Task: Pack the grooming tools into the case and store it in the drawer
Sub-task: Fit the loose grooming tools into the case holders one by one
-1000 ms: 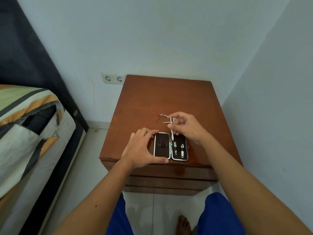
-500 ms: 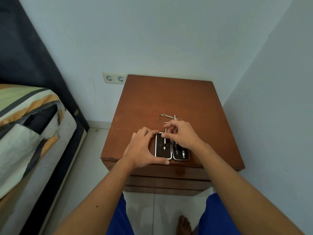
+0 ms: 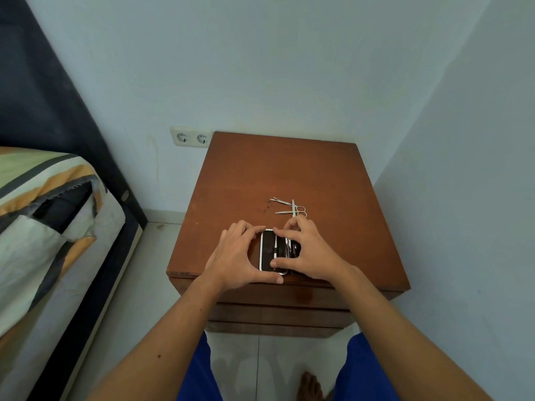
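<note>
Case: we see the open grooming case [image 3: 267,250] lying flat near the front edge of the nightstand [image 3: 289,175], both halves up.
Handling: we judge it light, rigid and smooth-rimmed; hold it by the long outer edges.
Case contents: a slim white-handled tool [image 3: 285,247] lies in the left half by the hinge; dark tools in the right half are mostly hidden.
Left hand: our left hand [image 3: 237,256] braces the case's left edge, thumb along the near rim.
Right hand: our right hand [image 3: 307,253] presses the slim tool into its slot, pinched on it; exact contact is unclear.
Loose tools: small scissors [image 3: 292,211] and thin metal implements [image 3: 279,201] lie behind the case, apart from it.
Drawer: the drawer fronts [image 3: 278,314] below appear closed.
</note>
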Demonstrator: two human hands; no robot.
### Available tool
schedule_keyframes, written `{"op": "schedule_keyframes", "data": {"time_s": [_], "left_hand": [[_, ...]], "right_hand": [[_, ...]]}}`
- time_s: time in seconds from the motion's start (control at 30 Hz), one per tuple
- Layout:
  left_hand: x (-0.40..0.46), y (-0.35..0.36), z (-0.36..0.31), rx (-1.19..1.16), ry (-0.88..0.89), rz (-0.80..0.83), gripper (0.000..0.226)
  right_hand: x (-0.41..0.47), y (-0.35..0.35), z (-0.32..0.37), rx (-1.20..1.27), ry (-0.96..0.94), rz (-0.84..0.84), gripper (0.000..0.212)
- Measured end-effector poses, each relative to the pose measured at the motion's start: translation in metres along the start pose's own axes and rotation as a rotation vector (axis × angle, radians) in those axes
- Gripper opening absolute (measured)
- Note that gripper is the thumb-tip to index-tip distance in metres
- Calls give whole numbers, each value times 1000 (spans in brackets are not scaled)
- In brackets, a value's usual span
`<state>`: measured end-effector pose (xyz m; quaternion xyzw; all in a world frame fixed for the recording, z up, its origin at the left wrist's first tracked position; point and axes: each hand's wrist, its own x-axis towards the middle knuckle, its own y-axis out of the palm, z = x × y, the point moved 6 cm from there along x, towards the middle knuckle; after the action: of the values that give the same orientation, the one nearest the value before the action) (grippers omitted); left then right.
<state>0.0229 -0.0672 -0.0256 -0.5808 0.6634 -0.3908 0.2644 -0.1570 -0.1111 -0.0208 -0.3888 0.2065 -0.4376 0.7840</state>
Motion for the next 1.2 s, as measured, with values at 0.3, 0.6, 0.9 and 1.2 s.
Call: {"op": "schedule_keyframes", "data": {"time_s": [0.3, 0.6, 0.9, 1.2], "left_hand": [[1, 1, 2, 5, 2, 8, 128], [2, 2, 2, 21, -8, 20, 129], [2, 2, 3, 24, -1, 16, 127], [2, 2, 2, 27, -9, 23, 126]], "right_hand": [[13, -43, -21, 147, 177, -293, 26], [47, -48, -33, 28, 513, -346, 26], [53, -44, -29, -86, 539, -296, 15], [31, -42, -31, 471, 415, -217, 41]]}}
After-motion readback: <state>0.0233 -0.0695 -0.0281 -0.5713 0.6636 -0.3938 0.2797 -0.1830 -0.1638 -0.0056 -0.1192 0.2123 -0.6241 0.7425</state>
